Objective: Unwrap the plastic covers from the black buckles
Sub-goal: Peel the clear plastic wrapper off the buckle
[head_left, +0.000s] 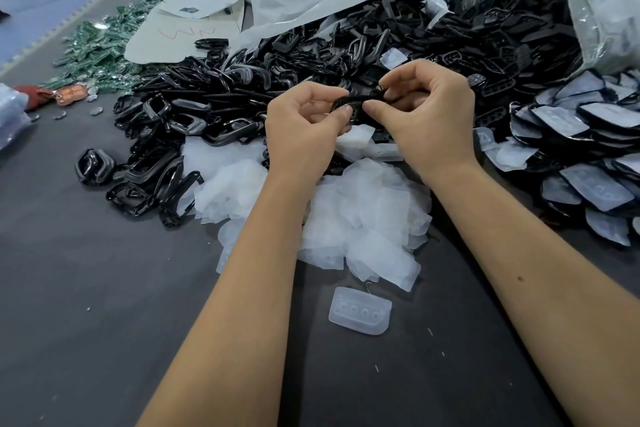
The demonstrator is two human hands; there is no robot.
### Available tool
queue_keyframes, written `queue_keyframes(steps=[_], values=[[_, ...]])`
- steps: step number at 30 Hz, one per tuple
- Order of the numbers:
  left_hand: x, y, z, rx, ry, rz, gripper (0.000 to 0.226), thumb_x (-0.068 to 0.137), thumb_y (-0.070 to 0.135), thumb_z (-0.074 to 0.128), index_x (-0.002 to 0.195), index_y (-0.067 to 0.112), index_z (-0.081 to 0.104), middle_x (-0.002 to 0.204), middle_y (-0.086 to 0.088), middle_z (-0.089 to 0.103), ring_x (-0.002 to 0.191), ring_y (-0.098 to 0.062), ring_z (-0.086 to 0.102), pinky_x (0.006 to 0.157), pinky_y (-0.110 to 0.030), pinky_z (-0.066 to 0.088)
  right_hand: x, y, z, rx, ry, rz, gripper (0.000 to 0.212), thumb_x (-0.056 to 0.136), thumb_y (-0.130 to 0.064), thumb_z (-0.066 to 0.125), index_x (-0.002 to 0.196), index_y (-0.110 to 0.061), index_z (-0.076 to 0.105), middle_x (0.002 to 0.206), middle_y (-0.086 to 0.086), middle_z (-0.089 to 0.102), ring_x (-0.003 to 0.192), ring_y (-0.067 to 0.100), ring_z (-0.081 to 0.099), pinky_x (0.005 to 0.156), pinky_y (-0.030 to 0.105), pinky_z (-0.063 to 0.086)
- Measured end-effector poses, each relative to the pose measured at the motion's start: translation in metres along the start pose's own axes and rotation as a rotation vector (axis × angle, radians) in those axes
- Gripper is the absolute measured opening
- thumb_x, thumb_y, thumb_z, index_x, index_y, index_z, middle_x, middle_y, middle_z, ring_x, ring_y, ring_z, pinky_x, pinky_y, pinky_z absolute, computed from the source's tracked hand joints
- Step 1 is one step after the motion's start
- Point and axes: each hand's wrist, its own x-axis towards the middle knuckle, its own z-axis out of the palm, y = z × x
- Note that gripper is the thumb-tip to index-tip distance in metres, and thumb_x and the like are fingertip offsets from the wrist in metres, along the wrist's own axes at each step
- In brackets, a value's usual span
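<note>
Midway | my left hand (304,121) and right hand (426,114) pinched one black buckle (353,104) above shed covers (363,211) | bare buckles (194,114) left; wrapped buckles (588,163) remained right.

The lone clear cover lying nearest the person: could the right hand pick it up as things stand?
Probably not at once. The lone cover lies on bare mat with nothing over it, but the right hand and left hand both grip a black buckle.
</note>
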Motion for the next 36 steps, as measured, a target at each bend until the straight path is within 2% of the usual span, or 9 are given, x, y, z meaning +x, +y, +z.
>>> queue_keyframes(steps=[2,5,13,17,20,24,29,33,36], values=[[0.0,0.002,-0.001,-0.066,-0.008,-0.015,0.021,0.085,-0.011,0.073,0.09,0.01,0.075,0.079,-0.009,0.074,0.067,-0.014,0.071,0.07,-0.026,0.06,0.003,0.001,-0.003,0.023,-0.036,0.078,0.029,0.077,-0.027,0.092,0.097,-0.019,0.073,0.085,-0.004,0.072,0.067,0.015,0.07,0.067,0.029,0.058],[-0.002,0.004,-0.001,-0.118,-0.047,-0.041,0.019,0.086,-0.011,0.072,0.092,0.007,0.074,0.078,-0.009,0.074,0.068,-0.013,0.07,0.07,-0.027,0.06,0.004,0.001,-0.007,0.26,-0.184,0.214,0.015,0.086,-0.011,0.085,0.096,-0.004,0.075,0.074,0.005,0.075,0.061,0.017,0.072,0.057,0.025,0.056],[-0.003,0.007,0.002,0.0,0.005,0.011,0.019,0.081,-0.007,0.078,0.082,0.01,0.069,0.083,-0.016,0.075,0.066,-0.027,0.07,0.062,-0.022,0.054,0.005,-0.002,-0.012,0.104,-0.212,0.062,0.013,0.086,-0.016,0.086,0.091,-0.009,0.076,0.073,0.005,0.076,0.058,0.021,0.074,0.053,0.026,0.057],[0.001,0.008,-0.002,-0.02,0.181,0.055,0.021,0.082,-0.009,0.073,0.081,0.012,0.067,0.079,-0.016,0.073,0.061,-0.02,0.068,0.062,-0.03,0.056,0.005,0.002,-0.011,-0.175,-0.262,-0.094,0.023,0.087,-0.036,0.084,0.098,-0.017,0.077,0.083,-0.004,0.074,0.068,0.013,0.068,0.071,0.032,0.059],[0.007,0.008,-0.008,-0.083,0.342,0.041,0.023,0.083,-0.009,0.072,0.079,0.012,0.065,0.074,-0.01,0.069,0.06,-0.02,0.065,0.065,-0.036,0.06,0.002,0.004,-0.001,-0.374,-0.406,-0.221,0.047,0.09,-0.046,0.078,0.128,-0.02,0.072,0.116,0.001,0.068,0.104,0.019,0.06,0.098,0.037,0.05],[0.007,0.007,-0.008,-0.101,0.43,0.028,0.022,0.084,-0.008,0.073,0.08,0.012,0.064,0.075,-0.007,0.068,0.063,-0.023,0.067,0.062,-0.028,0.057,-0.003,0.004,0.013,-0.52,-0.516,-0.339,0.052,0.101,-0.037,0.064,0.151,-0.024,0.054,0.144,-0.006,0.055,0.119,0.022,0.04,0.11,0.028,0.032],[0.007,0.007,-0.01,-0.121,0.476,0.019,0.018,0.084,-0.008,0.074,0.084,0.007,0.065,0.076,-0.005,0.067,0.062,-0.014,0.068,0.066,-0.034,0.062,-0.002,0.003,0.01,-0.468,-0.44,-0.384,0.046,0.088,-0.026,0.081,0.132,-0.02,0.07,0.121,-0.007,0.068,0.11,0.018,0.043,0.098,0.023,0.035],[0.007,0.007,-0.009,-0.158,0.488,-0.002,0.019,0.085,-0.009,0.073,0.083,0.007,0.064,0.077,-0.008,0.067,0.066,-0.018,0.067,0.065,-0.028,0.059,-0.004,0.001,0.008,-0.386,-0.44,-0.339,0.029,0.083,-0.042,0.084,0.102,-0.02,0.08,0.103,-0.007,0.069,0.105,0.018,0.045,0.091,0.024,0.035],[0.008,0.006,-0.009,-0.172,0.489,-0.012,0.019,0.084,-0.01,0.072,0.082,0.008,0.065,0.076,-0.008,0.067,0.062,-0.013,0.067,0.064,-0.027,0.058,-0.005,-0.002,0.008,-0.368,-0.459,-0.34,0.025,0.084,-0.04,0.084,0.1,-0.021,0.081,0.103,-0.007,0.069,0.106,0.019,0.047,0.093,0.023,0.037]])
